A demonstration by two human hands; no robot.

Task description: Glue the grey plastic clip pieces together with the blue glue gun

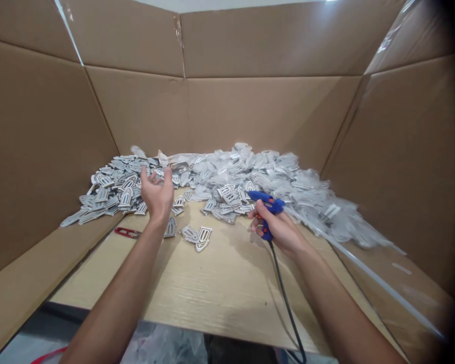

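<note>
My right hand (275, 225) is wrapped round a blue hot glue gun (265, 198), its nozzle pointing left. A long clear glue stick (356, 260) runs out of the gun's back towards the lower right, and a black cord (282, 288) hangs from the handle. Raised over the left side, my left hand (157, 194) has its fingers spread, with nothing seen in it. It is near a heap of small grey-white arch-shaped pieces (125, 194). Two loose arch pieces (203, 238) lie on the table between my hands, and another (170, 227) is partly behind my left wrist.
Across the back and right spreads a pile of pieces in clear plastic bags (288, 177). Red-handled thread snips (127, 232) lie left of my forearm. Cardboard walls (273, 111) enclose the wooden table (212, 293). Clear plastic (167, 344) shows below its front edge.
</note>
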